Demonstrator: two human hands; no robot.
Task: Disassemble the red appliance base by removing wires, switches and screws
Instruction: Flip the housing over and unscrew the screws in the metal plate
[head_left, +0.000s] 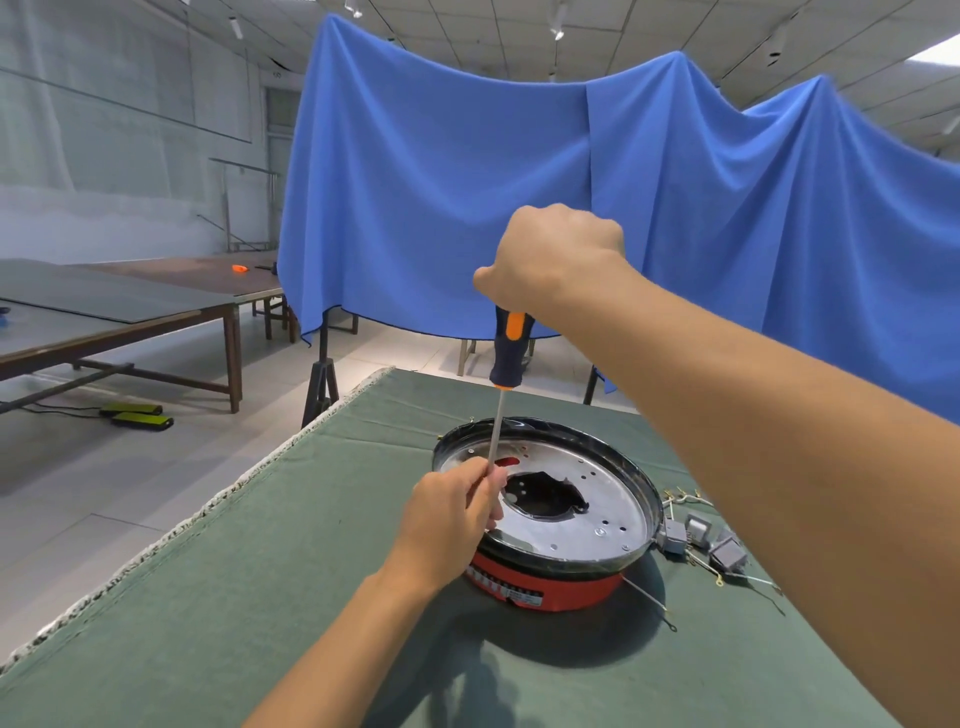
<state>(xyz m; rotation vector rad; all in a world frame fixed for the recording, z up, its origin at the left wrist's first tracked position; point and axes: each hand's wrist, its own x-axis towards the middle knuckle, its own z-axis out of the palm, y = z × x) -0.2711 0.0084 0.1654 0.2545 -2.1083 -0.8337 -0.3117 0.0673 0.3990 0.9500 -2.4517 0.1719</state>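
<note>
A green cloth (260, 571) with a frayed pale edge covers the table, and behind it a big blue sheet (519, 182) hangs across the room — tiled floor, long dark tables (130, 312) to the left, strip lights overhead. The red base (550, 587) sits on the cloth near the middle, its shiny metal plate (597, 499) facing up with a ragged dark hole in the centre. A white label on its red side carries small print, too blurred to read. The right hand (556, 260) is wrapped tight round the top of a screwdriver (509, 353) — black and orange handle, held upright. The left hand (457, 514) pinches the thin shaft low down, resting on the plate's near rim. Grey switches (696, 535) with loose wires (649, 603) lie just right of the base.
</note>
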